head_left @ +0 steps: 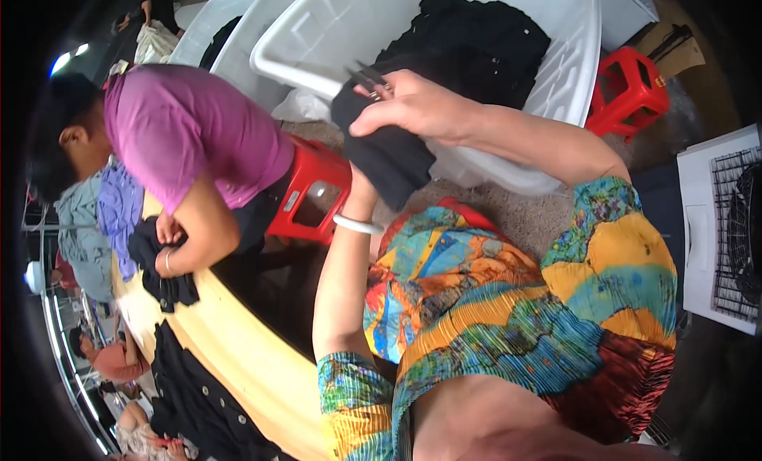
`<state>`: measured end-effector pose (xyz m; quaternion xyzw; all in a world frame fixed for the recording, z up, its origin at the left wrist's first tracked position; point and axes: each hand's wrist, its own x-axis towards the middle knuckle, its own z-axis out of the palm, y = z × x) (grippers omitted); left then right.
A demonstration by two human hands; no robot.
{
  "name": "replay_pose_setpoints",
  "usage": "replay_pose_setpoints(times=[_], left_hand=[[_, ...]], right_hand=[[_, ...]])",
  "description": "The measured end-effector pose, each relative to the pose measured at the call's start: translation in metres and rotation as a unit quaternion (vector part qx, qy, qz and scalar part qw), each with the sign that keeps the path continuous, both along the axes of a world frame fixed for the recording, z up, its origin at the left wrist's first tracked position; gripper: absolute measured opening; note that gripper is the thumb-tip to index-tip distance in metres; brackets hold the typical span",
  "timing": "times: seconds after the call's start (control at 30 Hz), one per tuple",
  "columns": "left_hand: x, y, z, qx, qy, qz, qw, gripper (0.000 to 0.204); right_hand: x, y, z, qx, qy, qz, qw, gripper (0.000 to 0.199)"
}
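Note:
Above my lap, both hands meet at a piece of black garment [389, 155], its lower part hanging down. My right hand [409, 108] is closed around a small pair of dark thread snips [365, 77], its thumb against the cloth. The snips' blades point up and left and are blurred. My left hand [362, 183], below a white bangle, grips the garment from underneath; cloth hides its fingers. Just beyond my hands stands a large white plastic tub [305, 68] with a heap of black garments [468, 44] in it.
At the left a person in a purple shirt [198, 132] sits on a red stool [313, 191], handling black cloth on a pale wooden table [238, 326]. A black buttoned garment [194, 389] lies there too. Another red stool [631, 92] and a white-framed fan [698, 231] are at right.

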<state>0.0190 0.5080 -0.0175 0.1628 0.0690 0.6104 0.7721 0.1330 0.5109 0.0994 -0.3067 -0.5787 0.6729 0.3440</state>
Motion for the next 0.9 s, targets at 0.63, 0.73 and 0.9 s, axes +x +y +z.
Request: replay_pose_setpoints(times=[0.63, 0.73, 0.9], left_hand=[[-0.024, -0.159, 0.077, -0.270, 0.451, -0.057, 0.849, 0.027], [-0.020, -0.172, 0.081, -0.228, 0.422, 0.013, 0.877, 0.027], [-0.030, -0.194, 0.093, -0.151, 0.361, 0.146, 0.909, 0.028]], right_hand=[[-0.090, -0.245, 0.019, 0.156, 0.174, 0.556, 0.798, 0.029], [-0.045, -0.207, 0.023, 0.199, 0.130, 0.506, 0.829, 0.036], [0.032, -0.109, 0.001, 0.171, -0.030, 0.030, 0.984, 0.022]])
